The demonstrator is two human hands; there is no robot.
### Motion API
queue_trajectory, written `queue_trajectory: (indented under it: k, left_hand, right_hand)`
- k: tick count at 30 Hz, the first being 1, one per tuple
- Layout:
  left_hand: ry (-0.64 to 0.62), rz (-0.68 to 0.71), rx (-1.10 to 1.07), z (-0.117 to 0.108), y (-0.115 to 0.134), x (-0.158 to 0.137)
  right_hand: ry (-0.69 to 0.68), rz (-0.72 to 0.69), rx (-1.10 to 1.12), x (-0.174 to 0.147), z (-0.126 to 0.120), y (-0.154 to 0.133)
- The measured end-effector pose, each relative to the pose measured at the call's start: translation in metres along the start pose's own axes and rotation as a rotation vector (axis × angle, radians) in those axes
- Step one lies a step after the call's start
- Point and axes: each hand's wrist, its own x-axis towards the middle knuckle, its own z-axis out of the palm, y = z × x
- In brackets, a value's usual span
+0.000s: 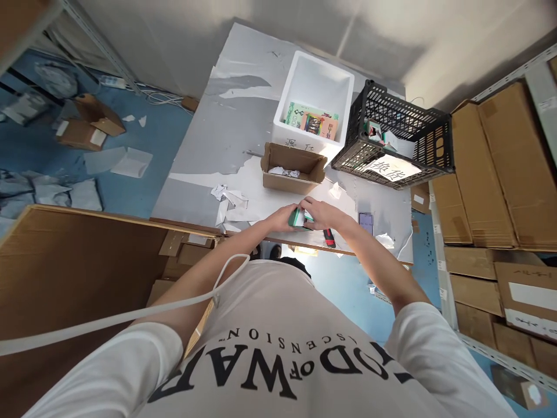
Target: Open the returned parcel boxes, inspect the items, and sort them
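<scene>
Both my hands meet at the front edge of the table around a small green and white box. My left hand grips its left side. On the other side, the fingers of my right hand are bent onto the box's right part; what exactly the fingertips pinch is too small to tell. Just beyond my hands stands an open brown cardboard box with crumpled white paper in it. A red and black cutter lies close to my right hand, at the table edge.
Behind the cardboard box are a white foam box holding colourful packages and a black plastic crate holding small boxes. A phone and paper scraps lie on the table. Shelves with cartons stand right; a white cable crosses my left arm.
</scene>
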Motion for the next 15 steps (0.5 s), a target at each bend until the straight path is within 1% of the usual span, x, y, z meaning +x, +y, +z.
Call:
queue_trajectory:
  k: [1, 2, 4, 5, 6, 7, 8, 9, 11, 12, 14, 15]
  left_hand:
    - [0.0, 0.005, -0.001, -0.001, 0.0, -0.001]
    - [-0.001, 0.008, -0.004, -0.002, -0.001, -0.002]
    - [-0.002, 0.002, 0.004, -0.005, -0.001, -0.008]
    - [0.006, -0.005, 0.02, -0.006, -0.001, -0.013]
    - [0.027, -0.012, 0.043, -0.006, 0.001, -0.018]
    - [0.064, -0.02, 0.068, -0.006, 0.004, -0.023]
    - [0.116, -0.029, 0.089, -0.006, 0.007, -0.028]
    - [0.175, -0.042, 0.106, -0.004, 0.013, -0.032]
    - [0.278, -0.08, 0.125, -0.001, 0.025, -0.036]
    - [0.309, -0.098, 0.136, 0.001, 0.031, -0.035]
    - [0.319, -0.087, 0.171, 0.002, 0.041, -0.029]
    - [0.306, -0.05, 0.197, 0.002, 0.044, -0.025]
  right_hand:
    - [0.057, 0.03, 0.052, 0.0, 0.001, 0.003]
    - [0.14, 0.093, 0.097, 0.0, 0.005, 0.005]
    - [0.364, 0.294, 0.131, -0.001, 0.016, 0.006]
    - [0.475, 0.392, 0.108, -0.002, 0.023, 0.005]
    - [0.554, 0.448, 0.066, -0.004, 0.03, 0.003]
    - [0.59, 0.45, 0.02, -0.006, 0.037, 0.0]
    - [0.579, 0.402, -0.021, -0.008, 0.043, -0.004]
    - [0.527, 0.319, -0.05, -0.011, 0.047, -0.007]
    - [0.374, 0.126, -0.073, -0.017, 0.051, -0.013]
    - [0.308, 0.045, -0.074, -0.02, 0.051, -0.015]
    - [0.237, -0.059, -0.085, -0.025, 0.048, -0.017]
    - [0.228, -0.089, -0.106, -0.028, 0.045, -0.016]
